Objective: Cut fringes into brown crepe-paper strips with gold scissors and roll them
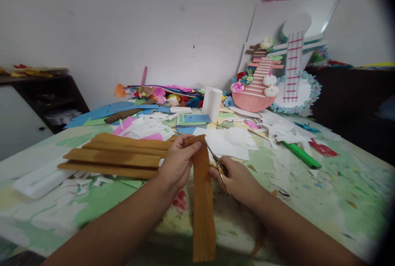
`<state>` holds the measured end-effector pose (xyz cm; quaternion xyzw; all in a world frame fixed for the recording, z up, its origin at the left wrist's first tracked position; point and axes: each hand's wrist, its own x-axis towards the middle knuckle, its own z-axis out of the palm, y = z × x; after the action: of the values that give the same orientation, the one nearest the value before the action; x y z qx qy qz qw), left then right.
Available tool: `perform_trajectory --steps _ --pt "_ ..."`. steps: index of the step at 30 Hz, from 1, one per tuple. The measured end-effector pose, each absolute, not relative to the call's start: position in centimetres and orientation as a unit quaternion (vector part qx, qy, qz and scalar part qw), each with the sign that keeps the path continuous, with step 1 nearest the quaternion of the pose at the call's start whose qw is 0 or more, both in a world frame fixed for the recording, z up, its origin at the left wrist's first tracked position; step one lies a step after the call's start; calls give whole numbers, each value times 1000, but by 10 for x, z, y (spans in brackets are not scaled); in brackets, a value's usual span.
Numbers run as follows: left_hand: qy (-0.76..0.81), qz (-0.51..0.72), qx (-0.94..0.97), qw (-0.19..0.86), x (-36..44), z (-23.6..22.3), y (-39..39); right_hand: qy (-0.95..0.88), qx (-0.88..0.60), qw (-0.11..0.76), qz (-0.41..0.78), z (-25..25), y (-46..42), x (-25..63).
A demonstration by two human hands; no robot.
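My left hand [178, 162] is closed, pinching the top of a long strip of brown crepe paper [203, 204] that hangs down over the table's front edge. My right hand [239, 179] is closed round a pair of gold-handled scissors [216, 159], whose blades point up and left and meet the strip's upper right edge. To the left of my left hand lies a folded stack of the same brown crepe paper [117, 155], flat on the table.
The paint-stained table [333, 183] is strewn with white and coloured paper scraps. A green marker [300, 155], a white roll [212, 103], a white tray [40, 181] and paper-craft models [262, 85] against the wall stand around. Dark cabinets flank both sides.
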<state>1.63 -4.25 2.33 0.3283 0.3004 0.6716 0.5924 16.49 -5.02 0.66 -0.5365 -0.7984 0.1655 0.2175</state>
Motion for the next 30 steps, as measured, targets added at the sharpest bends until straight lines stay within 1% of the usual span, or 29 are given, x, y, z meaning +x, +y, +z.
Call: perform_trajectory --steps 9,21,30 --pt "306 657 348 594 16 22 -44 -812 -523 210 150 8 -53 165" --pt "306 602 372 637 21 18 -47 -816 -513 215 158 9 -53 166" --pt "331 615 370 612 21 18 -49 -821 -493 209 197 12 -58 166"
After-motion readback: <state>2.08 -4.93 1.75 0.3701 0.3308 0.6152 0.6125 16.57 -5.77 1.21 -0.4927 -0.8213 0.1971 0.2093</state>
